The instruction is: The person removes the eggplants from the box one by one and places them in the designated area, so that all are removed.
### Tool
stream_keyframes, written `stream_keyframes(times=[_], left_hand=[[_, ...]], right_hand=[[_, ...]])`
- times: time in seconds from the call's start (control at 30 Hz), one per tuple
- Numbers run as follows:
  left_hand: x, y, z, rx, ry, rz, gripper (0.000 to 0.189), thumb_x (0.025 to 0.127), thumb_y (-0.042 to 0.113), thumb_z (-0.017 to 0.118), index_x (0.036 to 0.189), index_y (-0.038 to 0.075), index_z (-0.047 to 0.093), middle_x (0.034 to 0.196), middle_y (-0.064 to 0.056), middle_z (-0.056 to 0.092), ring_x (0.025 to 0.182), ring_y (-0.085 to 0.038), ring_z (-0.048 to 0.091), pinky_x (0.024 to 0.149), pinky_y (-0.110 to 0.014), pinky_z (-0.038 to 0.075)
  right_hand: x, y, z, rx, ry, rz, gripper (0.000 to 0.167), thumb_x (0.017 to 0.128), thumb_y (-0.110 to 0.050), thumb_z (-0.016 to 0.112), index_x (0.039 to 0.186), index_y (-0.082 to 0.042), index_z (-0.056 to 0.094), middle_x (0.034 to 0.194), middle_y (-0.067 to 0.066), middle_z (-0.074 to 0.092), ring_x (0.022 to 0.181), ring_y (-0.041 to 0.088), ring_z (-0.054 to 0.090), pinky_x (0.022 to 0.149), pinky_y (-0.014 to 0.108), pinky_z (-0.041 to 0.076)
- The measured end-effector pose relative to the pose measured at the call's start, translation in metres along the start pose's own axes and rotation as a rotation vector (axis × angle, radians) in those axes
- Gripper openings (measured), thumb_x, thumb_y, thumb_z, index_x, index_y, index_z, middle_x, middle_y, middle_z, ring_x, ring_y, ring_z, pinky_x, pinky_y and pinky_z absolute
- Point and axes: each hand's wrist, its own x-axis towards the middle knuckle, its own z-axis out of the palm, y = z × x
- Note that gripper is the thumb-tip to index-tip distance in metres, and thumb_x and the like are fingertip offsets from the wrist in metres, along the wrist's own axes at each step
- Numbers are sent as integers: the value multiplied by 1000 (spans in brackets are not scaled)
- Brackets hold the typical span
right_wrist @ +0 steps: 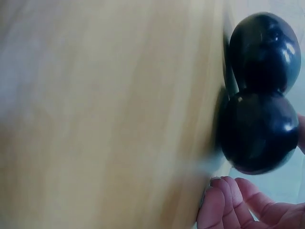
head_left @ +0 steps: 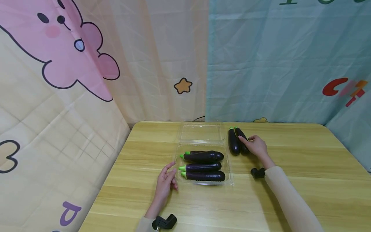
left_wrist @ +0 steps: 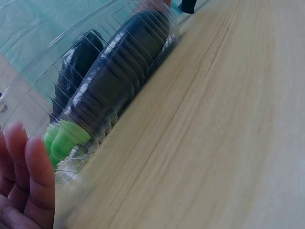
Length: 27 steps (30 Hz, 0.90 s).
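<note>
Several dark eggplants (head_left: 205, 176) with green stem ends lie side by side in a clear plastic clamshell box (head_left: 229, 180), its lid folded back behind it. My left hand (head_left: 166, 181) is at the box's left edge, fingers loosely bent; in the left wrist view its fingertips (left_wrist: 40, 162) appear close to the green ends. To the right of the box, two more eggplants lie next to each other. My right hand (head_left: 257, 146) reaches over the right-hand eggplant (right_wrist: 259, 133), a digit across it; in the right wrist view, the other fingers (right_wrist: 221, 205) show a gap from it.
The wooden table (head_left: 130, 154) has its back edge close to a printed curtain (head_left: 156, 64). The open transparent lid (head_left: 201, 132) lies toward that back edge. Black wrist cameras (head_left: 164, 222) sit on both forearms.
</note>
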Motion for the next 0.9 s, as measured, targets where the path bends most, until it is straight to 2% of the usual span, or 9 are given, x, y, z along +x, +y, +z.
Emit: stream_keyframes(times=[0.6, 0.7, 0.9], left_hand=[[-1, 1, 0, -6, -3, 6, 46, 98, 15, 54, 138, -4, 39, 55, 4, 48, 44, -7, 49, 44, -21, 48], [-1, 1, 0, -6, -3, 5, 46, 98, 14, 54, 138, -4, 38, 55, 3, 48, 44, -8, 49, 43, -21, 47], [-1, 0, 0, -5, 0, 8, 46, 98, 14, 53, 137, -4, 39, 54, 3, 48, 44, -8, 49, 43, -21, 47]], right_hand=[[-4, -4, -1, -2, -9, -3, 79, 93, -58, 45, 123, 16, 46, 113, 33, 55, 97, 42, 55, 82, 50, 45], [-8, -8, -1, -11, 18, -28, 77, 95, -55, 45, 124, 16, 45, 112, 34, 54, 97, 43, 54, 81, 52, 45], [-16, -22, -1, -64, 106, -130, 73, 95, -52, 47, 128, 13, 46, 121, 32, 46, 113, 49, 39, 90, 59, 36]])
